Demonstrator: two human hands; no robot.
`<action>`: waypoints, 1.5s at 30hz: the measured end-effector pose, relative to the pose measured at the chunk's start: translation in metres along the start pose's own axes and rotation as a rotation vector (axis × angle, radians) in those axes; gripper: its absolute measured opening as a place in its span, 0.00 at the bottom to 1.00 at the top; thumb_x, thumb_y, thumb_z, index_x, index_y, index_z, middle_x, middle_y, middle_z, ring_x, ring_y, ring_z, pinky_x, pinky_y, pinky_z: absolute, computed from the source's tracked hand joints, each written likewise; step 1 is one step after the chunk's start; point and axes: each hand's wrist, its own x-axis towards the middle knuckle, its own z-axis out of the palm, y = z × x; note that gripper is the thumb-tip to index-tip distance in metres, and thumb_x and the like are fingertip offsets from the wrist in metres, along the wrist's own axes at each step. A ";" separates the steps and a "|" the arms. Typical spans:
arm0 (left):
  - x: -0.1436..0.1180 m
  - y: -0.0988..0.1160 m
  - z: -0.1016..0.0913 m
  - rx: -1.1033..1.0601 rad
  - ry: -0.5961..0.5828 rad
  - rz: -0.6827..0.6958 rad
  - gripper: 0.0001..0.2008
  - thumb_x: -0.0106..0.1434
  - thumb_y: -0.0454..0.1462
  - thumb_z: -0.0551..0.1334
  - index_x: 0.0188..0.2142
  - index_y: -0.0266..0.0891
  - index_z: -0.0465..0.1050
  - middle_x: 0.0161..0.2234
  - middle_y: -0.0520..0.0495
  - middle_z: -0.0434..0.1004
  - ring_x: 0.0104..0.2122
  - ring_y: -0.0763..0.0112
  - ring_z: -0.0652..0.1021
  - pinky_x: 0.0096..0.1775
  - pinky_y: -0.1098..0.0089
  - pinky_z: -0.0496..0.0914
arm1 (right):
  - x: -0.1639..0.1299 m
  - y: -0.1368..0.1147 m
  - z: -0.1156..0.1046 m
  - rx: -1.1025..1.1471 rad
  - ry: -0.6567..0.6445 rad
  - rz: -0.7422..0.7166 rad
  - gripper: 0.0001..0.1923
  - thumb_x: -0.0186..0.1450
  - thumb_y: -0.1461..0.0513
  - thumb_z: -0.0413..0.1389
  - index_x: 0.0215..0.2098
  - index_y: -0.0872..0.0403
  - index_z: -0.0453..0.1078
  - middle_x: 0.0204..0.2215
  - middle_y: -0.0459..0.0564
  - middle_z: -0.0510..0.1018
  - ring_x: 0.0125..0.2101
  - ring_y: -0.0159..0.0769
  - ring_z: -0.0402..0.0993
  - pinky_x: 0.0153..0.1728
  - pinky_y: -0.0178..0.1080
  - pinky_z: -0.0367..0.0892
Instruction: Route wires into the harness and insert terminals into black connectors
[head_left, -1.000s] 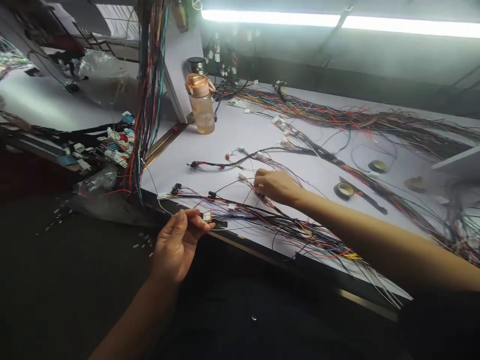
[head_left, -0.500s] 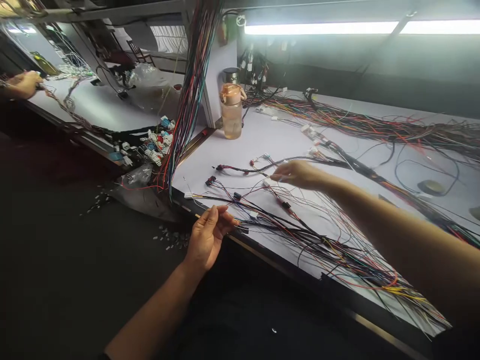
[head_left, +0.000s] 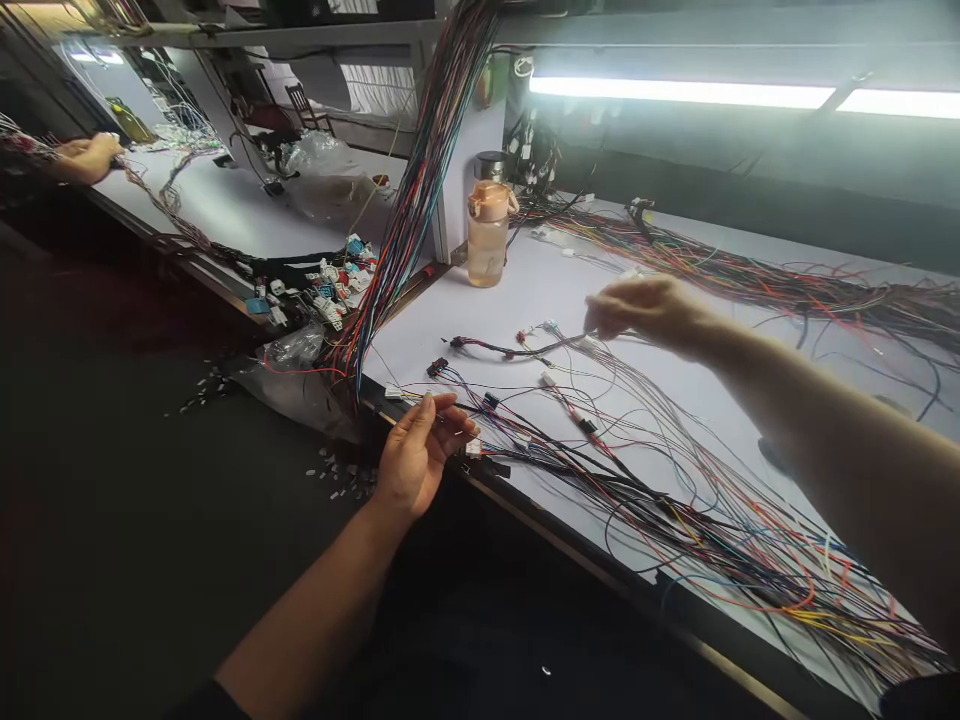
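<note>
My left hand (head_left: 421,455) is at the table's front edge, palm turned inward, fingers loosely curved and apart, with nothing visible in it. A white connector (head_left: 472,449) lies by its fingertips, and another white connector (head_left: 393,392) is just beyond the thumb. My right hand (head_left: 637,308) is over the middle of the table with its fingers closed on a black-sleeved cable (head_left: 525,352), whose dark plug end lies to the left. Some of the grip is hidden and blurred. Between the hands lie black connectors (head_left: 438,368) and a wire bundle (head_left: 600,480).
A water bottle (head_left: 487,235) stands by the post, near a hanging wire bundle (head_left: 420,190). More wires (head_left: 750,265) run along the back. At far left, another person's hand (head_left: 90,158) is at a neighbouring table. Connectors (head_left: 341,285) are heaped at that table's near end.
My right hand has moved right and back, and the cable under it has shifted. The thick harness seen behind my right arm no longer shows there. My left hand has barely moved; the view has shifted slightly.
</note>
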 end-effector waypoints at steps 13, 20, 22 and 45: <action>0.006 0.010 -0.005 0.018 0.035 0.018 0.13 0.55 0.41 0.70 0.37 0.35 0.76 0.29 0.50 0.76 0.30 0.72 0.78 0.36 0.67 0.76 | -0.047 -0.008 0.063 -0.540 -0.486 -0.198 0.17 0.67 0.47 0.52 0.38 0.47 0.77 0.26 0.47 0.80 0.25 0.35 0.74 0.25 0.35 0.58; 0.012 0.008 -0.009 0.034 0.052 0.011 0.14 0.53 0.40 0.71 0.37 0.34 0.76 0.28 0.50 0.76 0.30 0.72 0.79 0.35 0.68 0.77 | -0.073 0.001 0.018 -0.445 -0.241 -0.260 0.15 0.70 0.53 0.50 0.39 0.49 0.76 0.35 0.49 0.81 0.34 0.36 0.76 0.36 0.38 0.66; 0.016 0.006 -0.010 0.051 0.051 0.010 0.15 0.52 0.40 0.72 0.37 0.34 0.77 0.28 0.49 0.77 0.30 0.71 0.79 0.35 0.68 0.77 | -0.083 0.000 0.017 -0.407 -0.256 -0.295 0.14 0.71 0.55 0.49 0.40 0.50 0.76 0.36 0.49 0.80 0.36 0.35 0.75 0.40 0.37 0.66; -0.007 0.003 0.000 0.087 0.073 -0.137 0.15 0.54 0.40 0.71 0.38 0.34 0.76 0.30 0.49 0.77 0.28 0.73 0.78 0.34 0.70 0.77 | -0.059 0.028 0.036 -0.514 -0.350 0.005 0.13 0.66 0.58 0.52 0.45 0.44 0.77 0.32 0.45 0.81 0.29 0.33 0.73 0.28 0.34 0.60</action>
